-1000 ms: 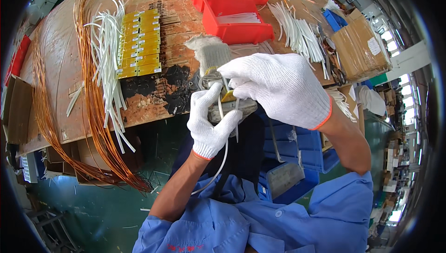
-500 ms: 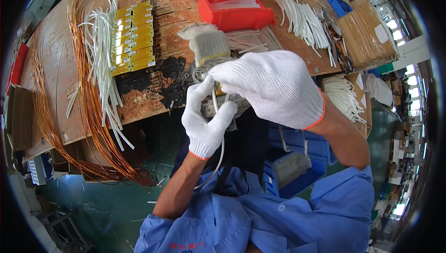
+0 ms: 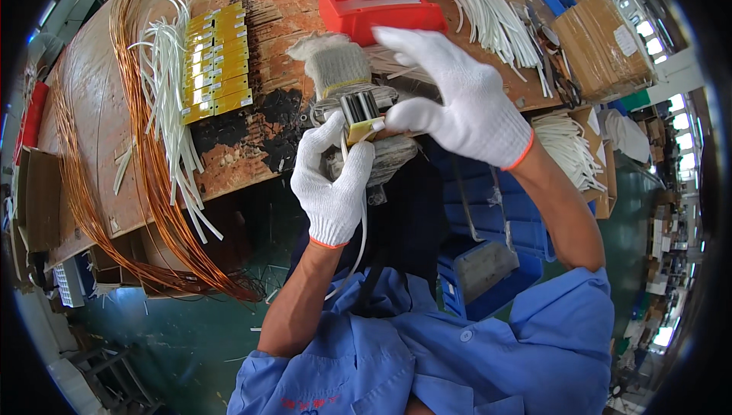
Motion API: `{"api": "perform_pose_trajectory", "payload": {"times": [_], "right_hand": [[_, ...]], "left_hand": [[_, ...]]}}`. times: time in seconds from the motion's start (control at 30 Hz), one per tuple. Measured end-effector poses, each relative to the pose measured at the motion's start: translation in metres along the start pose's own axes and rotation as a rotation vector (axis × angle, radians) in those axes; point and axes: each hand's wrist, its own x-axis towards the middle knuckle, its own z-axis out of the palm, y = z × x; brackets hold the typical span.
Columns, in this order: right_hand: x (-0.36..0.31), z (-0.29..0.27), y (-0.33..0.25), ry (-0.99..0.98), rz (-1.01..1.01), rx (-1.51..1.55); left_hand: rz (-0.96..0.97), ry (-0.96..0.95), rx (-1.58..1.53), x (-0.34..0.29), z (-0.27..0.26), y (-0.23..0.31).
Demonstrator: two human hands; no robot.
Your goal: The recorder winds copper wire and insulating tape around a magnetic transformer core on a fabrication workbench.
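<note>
My left hand (image 3: 333, 186), in a white knit glove, pinches a small part with dark metal bars (image 3: 358, 106) and a yellow end plate (image 3: 363, 133) between thumb and fingers. A thin white tube (image 3: 363, 236) runs from beside the part down past my left wrist toward my lap. My right hand (image 3: 461, 102), gloved the same way, is open to the right of the part. Its fingers stretch up and left, and its thumb tip lies close to the plate; whether they touch I cannot tell. Behind the part stands a grey cloth-wrapped block (image 3: 341, 66) at the bench edge.
On the wooden bench (image 3: 91, 133) lie yellow flat pieces (image 3: 217, 64), white tubes (image 3: 164, 72) and copper wire (image 3: 130, 49). A red bin (image 3: 381, 15) stands at the back, a cardboard box (image 3: 602, 38) at right. Blue crates (image 3: 492, 293) sit below, right of my lap.
My right hand has lifted off and opened, moving up and right, which uncovers the dark bars and yellow plate. My left hand has stayed nearly in place, holding the part.
</note>
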Motion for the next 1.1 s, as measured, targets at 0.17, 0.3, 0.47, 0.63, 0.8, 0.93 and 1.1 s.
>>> {"api": "perform_pose_trajectory", "payload": {"times": [0.17,0.3,0.47,0.63,0.8,0.93,1.1], "right_hand": [[-0.081,-0.003,0.029,-0.298,0.428,0.233],[-0.085,-0.002,-0.034,-0.424,0.043,-0.38],[-0.018,0.0,-0.106,-0.73,-0.105,-0.514],[0.082,0.021,-0.103,-0.951,-0.327,-0.346],[0.158,0.049,-0.035,-1.346,-0.205,-0.247],[0.122,0.052,0.047,-0.82,-0.436,0.206],[0.049,0.015,0.035,-0.524,0.16,0.283]], "left_hand": [[0.052,-0.009,-0.023,0.001,0.004,-0.005],[0.101,-0.022,0.025,0.002,0.003,-0.011],[0.126,-0.058,0.082,0.004,0.003,-0.007],[-0.004,-0.035,0.052,-0.017,0.01,-0.013],[0.08,-0.042,0.078,-0.024,0.013,-0.023],[0.21,0.083,0.173,-0.005,0.005,-0.025],[0.241,-0.053,0.264,-0.005,-0.001,-0.017]]}}
